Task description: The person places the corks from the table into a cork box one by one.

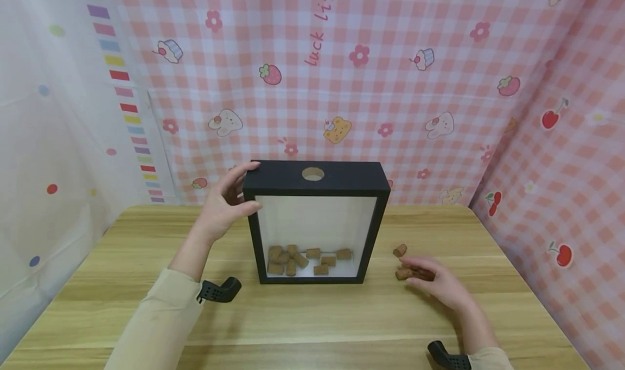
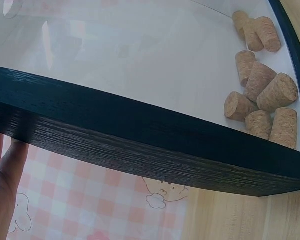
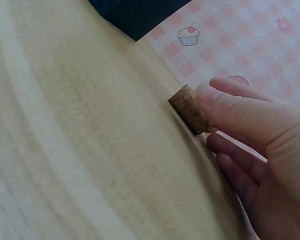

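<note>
A black-framed box (image 1: 316,179) with a clear front and a round hole (image 1: 313,173) in its top stands upright on the table. Several corks (image 1: 291,261) lie along its bottom inside; the left wrist view shows these corks (image 2: 260,80) up close. My left hand (image 1: 224,204) grips the box's upper left corner, thumb on the front edge and a finger on top. To the right of the box, my right hand (image 1: 437,280) pinches a cork (image 3: 192,111) by one end at the tabletop. Just beyond its fingertips lies another cork (image 1: 400,250).
The wood-grain table (image 1: 303,326) reaches back to a pink checked cloth (image 1: 312,104) hanging behind the box. More patterned cloth (image 1: 561,196) hangs along the right side, and a pale curtain (image 1: 53,126) on the left.
</note>
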`<action>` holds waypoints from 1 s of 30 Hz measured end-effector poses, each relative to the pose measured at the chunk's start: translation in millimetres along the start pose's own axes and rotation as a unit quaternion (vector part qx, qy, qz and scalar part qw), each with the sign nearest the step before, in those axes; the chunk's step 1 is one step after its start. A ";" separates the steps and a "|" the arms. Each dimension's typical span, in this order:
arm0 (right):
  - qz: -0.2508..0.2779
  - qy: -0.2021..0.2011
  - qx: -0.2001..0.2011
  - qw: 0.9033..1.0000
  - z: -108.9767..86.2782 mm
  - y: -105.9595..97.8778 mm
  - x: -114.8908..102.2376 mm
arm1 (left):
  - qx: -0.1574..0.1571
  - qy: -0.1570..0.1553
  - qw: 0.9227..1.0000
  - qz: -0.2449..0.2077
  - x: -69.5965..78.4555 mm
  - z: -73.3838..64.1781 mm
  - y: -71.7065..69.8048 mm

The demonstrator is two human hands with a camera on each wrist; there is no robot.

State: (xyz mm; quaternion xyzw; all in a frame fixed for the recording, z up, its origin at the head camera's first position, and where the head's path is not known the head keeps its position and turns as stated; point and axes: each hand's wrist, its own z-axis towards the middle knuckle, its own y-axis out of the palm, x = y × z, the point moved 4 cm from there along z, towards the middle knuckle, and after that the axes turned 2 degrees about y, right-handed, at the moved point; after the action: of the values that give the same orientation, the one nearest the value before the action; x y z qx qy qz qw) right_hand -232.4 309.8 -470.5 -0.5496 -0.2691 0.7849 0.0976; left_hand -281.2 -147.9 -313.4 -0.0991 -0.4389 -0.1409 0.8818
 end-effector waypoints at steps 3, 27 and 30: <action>-0.022 -0.010 0.006 1.000 1.1 1.1 2.2 | 0.000 0.000 1.000 -0.001 -0.2 0.0 -0.1; -0.052 0.008 0.041 0.998 -1.6 -4.0 -3.3 | -0.001 0.000 1.000 -0.013 -1.7 0.5 -0.1; -0.031 0.008 0.042 0.999 -2.5 -6.1 -6.5 | -0.001 0.001 1.000 -0.014 -1.0 0.2 0.0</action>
State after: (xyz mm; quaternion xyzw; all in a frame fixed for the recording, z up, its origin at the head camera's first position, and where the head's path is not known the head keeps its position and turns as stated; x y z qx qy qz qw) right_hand -228.5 312.8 -462.6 -0.5424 -0.2516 0.7880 0.1468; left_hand -281.9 -147.7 -314.1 -0.0938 -0.4392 -0.1537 0.8802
